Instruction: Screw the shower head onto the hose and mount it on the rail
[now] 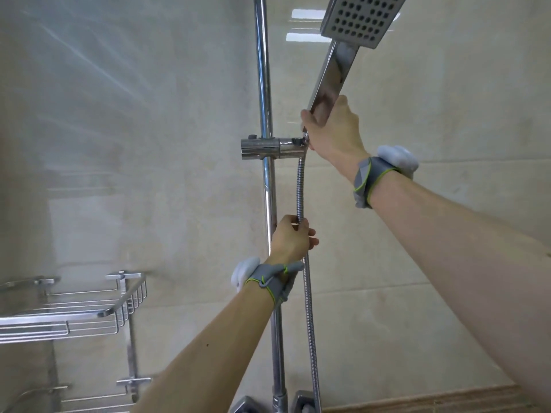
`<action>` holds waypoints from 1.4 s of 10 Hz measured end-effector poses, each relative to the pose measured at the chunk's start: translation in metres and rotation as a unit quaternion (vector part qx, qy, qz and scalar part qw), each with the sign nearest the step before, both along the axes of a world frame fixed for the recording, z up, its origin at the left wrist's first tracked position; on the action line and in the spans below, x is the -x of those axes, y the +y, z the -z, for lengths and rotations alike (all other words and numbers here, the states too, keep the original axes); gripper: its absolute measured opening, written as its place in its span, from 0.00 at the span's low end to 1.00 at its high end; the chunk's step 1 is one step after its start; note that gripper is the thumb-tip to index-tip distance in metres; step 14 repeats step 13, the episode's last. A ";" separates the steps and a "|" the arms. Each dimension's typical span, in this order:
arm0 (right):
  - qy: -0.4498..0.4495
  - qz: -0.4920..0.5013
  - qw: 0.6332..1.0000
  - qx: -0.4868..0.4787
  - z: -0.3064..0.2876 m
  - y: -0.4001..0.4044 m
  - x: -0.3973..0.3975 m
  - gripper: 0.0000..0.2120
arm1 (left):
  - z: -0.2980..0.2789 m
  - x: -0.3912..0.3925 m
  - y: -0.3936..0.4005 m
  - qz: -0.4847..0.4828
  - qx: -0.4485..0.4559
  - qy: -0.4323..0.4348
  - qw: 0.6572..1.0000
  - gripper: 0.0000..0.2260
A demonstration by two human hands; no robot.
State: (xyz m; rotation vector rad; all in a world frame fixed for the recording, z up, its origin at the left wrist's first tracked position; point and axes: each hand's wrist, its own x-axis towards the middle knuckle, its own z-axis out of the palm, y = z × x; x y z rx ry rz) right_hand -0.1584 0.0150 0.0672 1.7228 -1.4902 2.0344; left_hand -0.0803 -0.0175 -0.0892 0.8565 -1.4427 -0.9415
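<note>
A chrome shower head (362, 20) with a square perforated face and a long flat handle rises to the upper right. My right hand (332, 129) grips the lower end of that handle, right beside the chrome holder (269, 148) clamped on the vertical rail (264, 84). The handle's base sits at the holder's right end. A ribbed metal hose (300, 186) hangs down from there, and my left hand (292, 238) is closed around it below the holder. The hose runs on down to the bottom edge.
Glossy beige tiles cover the wall behind the rail. A two-tier wire shelf (89, 314) is fixed at the lower left. Chrome tap fittings (278, 402) show at the rail's foot. A wooden ledge (432, 402) lies at the bottom right.
</note>
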 end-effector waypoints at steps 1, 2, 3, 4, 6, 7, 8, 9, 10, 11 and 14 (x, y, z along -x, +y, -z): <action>0.018 0.007 0.999 0.027 0.003 0.001 0.002 0.24 | -0.004 0.000 0.002 -0.032 0.015 -0.034 0.999 0.04; 0.031 0.016 0.998 0.050 0.007 0.001 0.001 0.24 | -0.009 -0.005 -0.004 -0.071 0.025 -0.092 0.993 0.02; 0.046 0.013 0.998 0.038 0.008 0.001 -0.001 0.24 | -0.007 -0.002 -0.019 -0.080 0.016 -0.115 0.990 0.10; 0.113 0.053 0.992 0.008 0.009 -0.001 -0.008 0.25 | 0.002 0.006 -0.041 -0.081 -0.016 -0.132 0.988 0.13; 0.153 0.118 0.981 -0.033 0.009 -0.006 -0.017 0.25 | 0.005 0.007 -0.030 -0.100 -0.005 -0.189 0.977 0.14; 0.125 0.100 0.986 -0.042 0.012 -0.009 -0.020 0.25 | -0.003 -0.003 -0.002 -0.119 0.007 -0.251 0.961 0.13; 0.104 0.077 0.991 -0.037 0.014 -0.009 -0.021 0.24 | -0.003 -0.002 0.001 -0.142 0.003 -0.283 0.949 0.13; 0.085 0.050 0.994 -0.037 0.021 -0.010 -0.023 0.22 | -0.002 -0.007 0.004 -0.128 -0.001 -0.293 0.948 0.16; 0.069 0.028 0.997 -0.033 0.030 -0.010 -0.024 0.20 | -0.002 -0.015 0.010 -0.108 -0.007 -0.291 0.951 0.18; 0.043 0.008 0.998 -0.050 0.046 -0.010 -0.024 0.20 | -0.005 -0.025 0.015 -0.074 0.015 -0.278 0.958 0.14; 0.015 0.018 0.995 -0.095 0.090 -0.003 -0.030 0.22 | -0.006 -0.045 0.030 0.012 0.010 -0.098 0.995 0.07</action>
